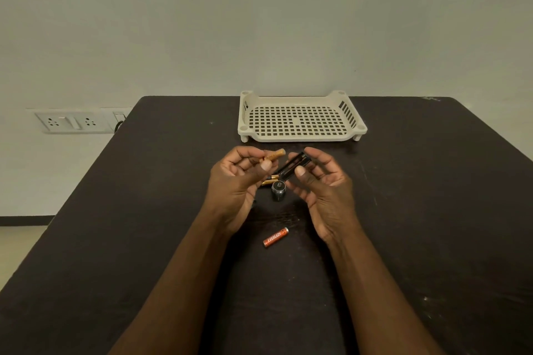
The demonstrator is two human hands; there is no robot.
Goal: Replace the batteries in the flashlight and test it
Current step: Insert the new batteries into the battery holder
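My left hand (236,181) pinches a gold-coloured battery (273,155) between thumb and fingers, held above the table. My right hand (321,184) grips a black battery holder (294,166), tilted, just to the right of that battery. Under the hands, on the dark table (432,210), stands a small black and silver flashlight part (278,189). More gold batteries (270,179) lie beside it, partly hidden by my left hand. An orange Eveready battery (275,237) lies nearer me between my wrists.
A cream perforated plastic tray (301,119) sits at the table's far edge against the wall. A wall socket panel (70,122) is at the left, off the table.
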